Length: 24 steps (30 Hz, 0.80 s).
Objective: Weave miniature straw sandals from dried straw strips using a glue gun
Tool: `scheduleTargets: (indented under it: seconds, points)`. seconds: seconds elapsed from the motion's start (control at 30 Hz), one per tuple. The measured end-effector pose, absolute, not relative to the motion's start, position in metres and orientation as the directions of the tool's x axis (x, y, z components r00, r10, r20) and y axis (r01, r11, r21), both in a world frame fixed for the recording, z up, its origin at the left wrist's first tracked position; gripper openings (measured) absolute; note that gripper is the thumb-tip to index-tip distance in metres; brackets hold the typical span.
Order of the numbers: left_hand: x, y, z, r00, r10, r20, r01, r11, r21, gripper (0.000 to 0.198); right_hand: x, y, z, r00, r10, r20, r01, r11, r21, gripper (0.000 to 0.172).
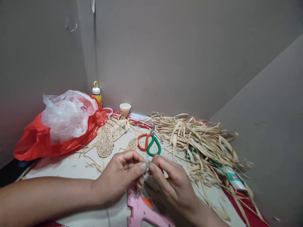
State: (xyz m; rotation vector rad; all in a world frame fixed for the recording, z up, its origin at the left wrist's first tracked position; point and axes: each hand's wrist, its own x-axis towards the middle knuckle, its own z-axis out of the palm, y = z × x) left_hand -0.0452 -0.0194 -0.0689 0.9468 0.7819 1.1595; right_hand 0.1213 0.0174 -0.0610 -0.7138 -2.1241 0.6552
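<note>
My left hand [123, 175] and my right hand [172, 183] meet at the fingertips over the middle of the board. Each thumb is pressed against its forefinger, and whatever lies between them is too small to make out. Under the hands is a pink glue gun [144, 211] with an orange trigger, its front partly hidden by my left hand. Just beyond the fingers lie scissors [153, 145] with one orange and one green handle. Woven oval straw pieces [104, 142] rest to the left of them, with a smaller woven piece [132, 144] nearer the scissors.
Dry straw strips [199, 135] are heaped on the right, beside a white and green container [235, 179]. At the left sits a red plastic bag [33, 142] with clear plastic [68, 116] on it. A yellow bottle [97, 94] and paper cup [125, 109] stand near the wall.
</note>
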Motion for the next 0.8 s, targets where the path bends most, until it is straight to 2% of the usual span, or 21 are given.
scheduleTargets:
  seconds: [0.1, 0.17, 0.27, 0.43, 0.5, 0.67, 0.8]
  points:
    - [-0.045, -0.021, -0.066, 0.21, 0.977, -0.042, -0.424, 0.13, 0.896, 0.026, 0.124, 0.023, -0.062, -0.511, 0.62, 0.596, 0.282, 0.776, -0.565, 0.026]
    - [-0.045, -0.022, -0.065, 0.199, 0.978, -0.064, -0.456, 0.15, 0.877, 0.027, 0.125, 0.025, -0.064, -0.475, 0.617, 0.627, 0.275, 0.781, -0.561, 0.021]
    - [-0.043, -0.025, -0.064, 0.17, 0.982, -0.089, -0.506, 0.164, 0.847, 0.027, 0.125, 0.027, -0.069, -0.414, 0.683, 0.602, 0.249, 0.721, -0.647, 0.014]
    - [-0.04, -0.027, -0.064, 0.123, 0.99, -0.069, -0.515, 0.123, 0.848, 0.029, 0.123, 0.025, -0.074, -0.424, 0.786, 0.45, 0.219, 0.571, -0.791, 0.021]
    - [-0.041, -0.028, -0.063, 0.156, 0.984, -0.086, -0.524, 0.156, 0.837, 0.028, 0.124, 0.025, -0.074, -0.454, 0.792, 0.408, 0.203, 0.538, -0.819, 0.021]
    - [-0.041, -0.033, -0.06, 0.345, 0.918, -0.198, -0.546, 0.368, 0.753, 0.022, 0.125, 0.032, -0.074, -0.529, 0.772, 0.352, 0.129, 0.483, -0.866, 0.029]
    - [-0.04, -0.033, -0.059, 0.377, 0.9, -0.219, -0.493, 0.395, 0.775, 0.027, 0.127, 0.033, -0.07, -0.516, 0.765, 0.385, 0.067, 0.484, -0.872, 0.033]
